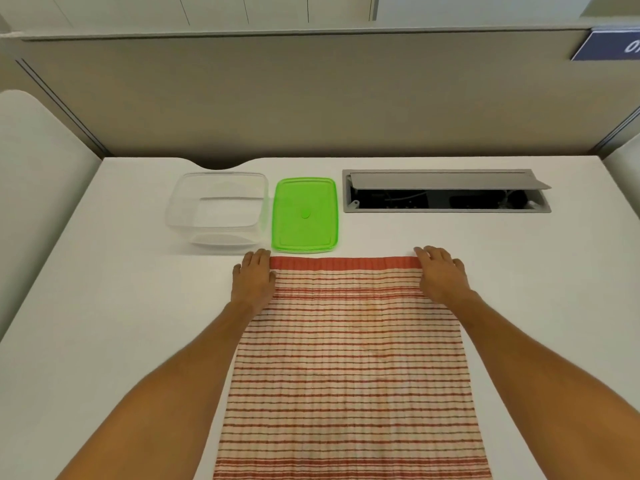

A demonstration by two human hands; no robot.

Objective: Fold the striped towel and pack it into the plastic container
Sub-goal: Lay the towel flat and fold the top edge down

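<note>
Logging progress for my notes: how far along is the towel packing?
Done: the towel lies spread flat, unfolded; the container stands open, its lid beside it. In hand: left hand and right hand rest at the far corners. Left: all folding and packing.

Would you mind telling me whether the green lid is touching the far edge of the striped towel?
Apart. The head view shows a strip of bare white table between the green lid and the solid red far edge of the striped towel.
</note>
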